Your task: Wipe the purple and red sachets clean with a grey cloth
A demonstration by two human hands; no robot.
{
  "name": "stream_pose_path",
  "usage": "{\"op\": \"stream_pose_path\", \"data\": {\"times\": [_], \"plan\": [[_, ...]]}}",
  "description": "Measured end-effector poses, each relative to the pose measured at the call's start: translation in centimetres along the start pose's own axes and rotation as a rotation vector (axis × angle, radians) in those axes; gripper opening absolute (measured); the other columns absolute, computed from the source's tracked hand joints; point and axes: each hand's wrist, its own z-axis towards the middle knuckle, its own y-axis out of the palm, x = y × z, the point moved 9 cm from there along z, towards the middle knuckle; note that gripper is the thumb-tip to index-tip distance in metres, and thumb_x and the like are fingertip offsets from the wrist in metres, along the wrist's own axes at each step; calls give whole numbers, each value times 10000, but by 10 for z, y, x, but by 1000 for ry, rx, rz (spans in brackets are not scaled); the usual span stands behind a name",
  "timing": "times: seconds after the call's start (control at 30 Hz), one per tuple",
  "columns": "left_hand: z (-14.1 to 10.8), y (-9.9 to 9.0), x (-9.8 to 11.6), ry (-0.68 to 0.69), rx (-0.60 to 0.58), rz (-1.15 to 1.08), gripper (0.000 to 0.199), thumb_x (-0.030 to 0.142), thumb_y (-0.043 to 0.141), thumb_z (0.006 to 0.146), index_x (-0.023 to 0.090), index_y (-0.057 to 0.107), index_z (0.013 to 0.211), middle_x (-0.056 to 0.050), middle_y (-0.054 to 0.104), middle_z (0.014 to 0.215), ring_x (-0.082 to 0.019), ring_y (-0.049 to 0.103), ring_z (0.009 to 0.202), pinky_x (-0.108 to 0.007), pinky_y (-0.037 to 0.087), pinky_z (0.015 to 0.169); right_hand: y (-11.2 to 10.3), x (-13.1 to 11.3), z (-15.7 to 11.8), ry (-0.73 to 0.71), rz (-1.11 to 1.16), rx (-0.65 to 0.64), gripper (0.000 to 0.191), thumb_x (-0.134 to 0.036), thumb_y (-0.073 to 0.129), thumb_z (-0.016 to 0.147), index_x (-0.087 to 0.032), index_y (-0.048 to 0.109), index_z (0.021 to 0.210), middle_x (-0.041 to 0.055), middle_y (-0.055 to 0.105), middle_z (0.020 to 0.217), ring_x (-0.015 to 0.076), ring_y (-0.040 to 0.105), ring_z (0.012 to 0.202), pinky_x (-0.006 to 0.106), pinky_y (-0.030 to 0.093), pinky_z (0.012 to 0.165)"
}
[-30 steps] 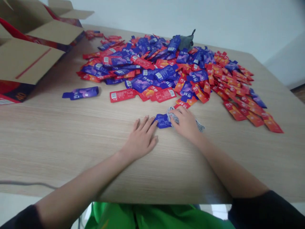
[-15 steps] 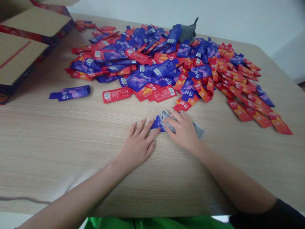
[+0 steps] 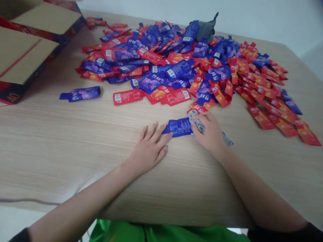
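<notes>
A blue pouch (image 3: pixel 178 127) with white print lies flat on the table in front of me. My left hand (image 3: pixel 148 148) rests with its fingers spread, fingertips touching the pouch's narrow left end. My right hand (image 3: pixel 210 133) is closed round a grey cloth (image 3: pixel 196 121) at the pouch's right end, which the hand and cloth partly cover. A tail of the cloth sticks out to the right, under the wrist. Farther left lies a single blue pouch (image 3: pixel 80 94) with its print facing up.
A large heap of red and blue pouches (image 3: pixel 151 80) spreads across the back of the table (image 3: pixel 75 144). Red pouches (image 3: pixel 262 117) overlap at the right. Behind the heap sits a dark grey cloth-like thing (image 3: pixel 205 31). An open cardboard box (image 3: pixel 27 53) stands at the left.
My right hand has slid right along the pouch with the cloth, uncovering more of its printed face. The left hand stays on the narrow end. The view has shifted slightly.
</notes>
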Motion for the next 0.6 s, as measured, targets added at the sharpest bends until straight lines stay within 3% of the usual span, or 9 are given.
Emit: {"op": "stream_pose_path", "data": {"times": [0.33, 0.47, 0.6], "plan": [[14, -9, 13, -142, -230, 76, 511, 430, 434, 1015, 251, 434, 1494, -121, 303, 1642, -399, 299, 1486, -604, 363, 1140, 1, -3, -3, -63, 32, -12, 216, -280, 553, 887, -198, 671, 1048, 120, 609, 1096, 286, 610, 1017, 480, 503, 916], [13, -3, 18, -188, -205, 120, 553, 450, 424, 1012, 194, 420, 1502, -152, 274, 1647, -425, 268, 1491, -608, 341, 1152, 1, -5, -5, -46, 26, -5, 203, -281, 555, 888, -195, 675, 1028, 116, 615, 1088, 279, 609, 1020, 443, 506, 902], [13, 2, 20, -137, -108, 155, 575, 466, 374, 1016, 144, 423, 1490, -142, 278, 1648, -409, 266, 1495, -601, 320, 1169, 1, -8, -5, -24, 31, -18, 153, -285, 554, 891, -214, 664, 970, 92, 636, 1060, 257, 618, 980, 404, 502, 882]]}}
